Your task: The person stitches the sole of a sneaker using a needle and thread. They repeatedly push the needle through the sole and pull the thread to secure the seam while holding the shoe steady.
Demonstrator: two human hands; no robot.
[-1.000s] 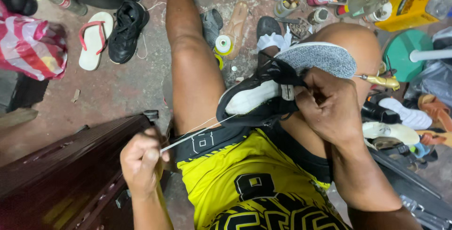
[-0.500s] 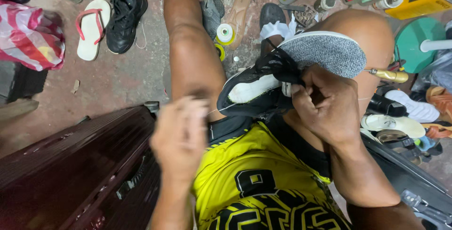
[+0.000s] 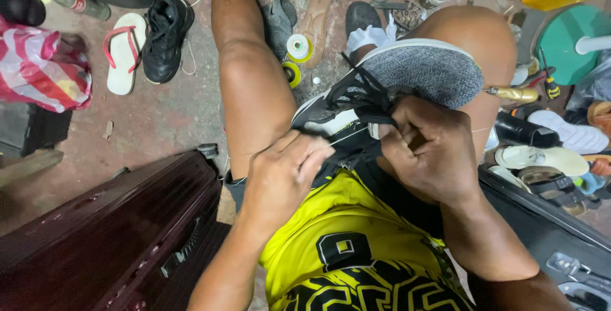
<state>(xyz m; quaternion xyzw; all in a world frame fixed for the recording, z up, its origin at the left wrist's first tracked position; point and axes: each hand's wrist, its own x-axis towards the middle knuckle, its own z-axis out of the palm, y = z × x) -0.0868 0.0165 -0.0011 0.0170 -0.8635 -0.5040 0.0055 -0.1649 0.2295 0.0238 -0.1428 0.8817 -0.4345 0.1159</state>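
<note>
From my feed the black-and-white sneaker (image 3: pixel 356 104) lies across the lap at frame centre, grey sole up and long axis running toward the upper right, my right hand (image 3: pixel 433 152) clenched on its upper while my left hand (image 3: pixel 283 174), just lower-left, pinches at the heel edge.

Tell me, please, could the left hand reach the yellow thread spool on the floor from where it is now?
Probably yes: the left hand rests at the sneaker on the lap, and the yellow thread spool lies just beyond the left knee, with nothing covering it.
</note>
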